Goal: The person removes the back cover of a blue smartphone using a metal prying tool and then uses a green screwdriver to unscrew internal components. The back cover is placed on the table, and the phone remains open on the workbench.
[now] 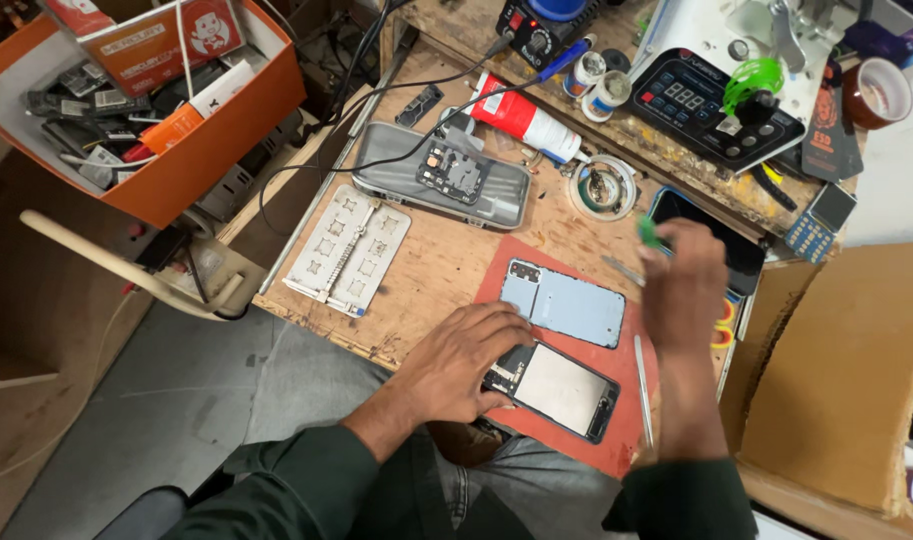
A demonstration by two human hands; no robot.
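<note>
My left hand (463, 358) lies flat on the near left end of an opened phone body (561, 388) that rests on a red mat (536, 262). Just beyond it on the mat lies the pale blue back cover (566, 302). My right hand (683, 285) is raised over the mat's right side and blurred, pinching a small tool with a green handle (649, 232) and a thin metal tip (624, 270). A slim metal rod (642, 388) lies along the mat's right edge.
A grey metal tray (396, 180) with a circuit board sits behind the mat. A white stencil plate (348, 250) lies left. A red and white tube (521, 120), a round tin (601, 187), a white machine (716, 95) and an orange parts box (146, 100) stand around.
</note>
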